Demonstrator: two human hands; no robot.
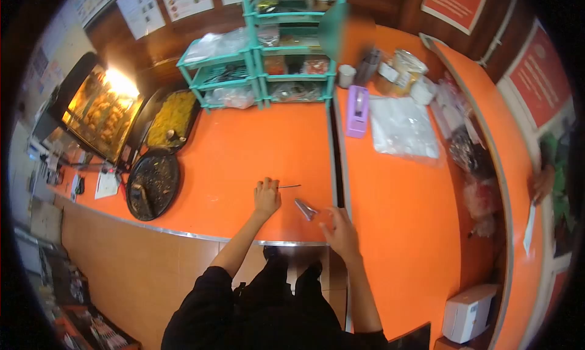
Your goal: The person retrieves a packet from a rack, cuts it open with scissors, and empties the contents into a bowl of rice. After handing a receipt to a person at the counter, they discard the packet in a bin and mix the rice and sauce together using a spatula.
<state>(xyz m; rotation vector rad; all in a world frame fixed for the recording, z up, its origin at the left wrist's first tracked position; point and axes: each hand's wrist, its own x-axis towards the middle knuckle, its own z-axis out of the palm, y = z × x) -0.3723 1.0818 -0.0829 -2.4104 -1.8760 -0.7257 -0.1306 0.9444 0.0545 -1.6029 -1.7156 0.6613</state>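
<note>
My left hand is closed on a thin dark rod, pointing to three o'clock. A silvery metal tool lies at ten o'clock from my half-open, empty right hand.

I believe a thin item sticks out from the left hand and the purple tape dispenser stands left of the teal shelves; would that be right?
Not quite: the head view shows the purple tape dispenser standing right of the teal shelves, not left. A thin item does stick out from the left hand.
</note>
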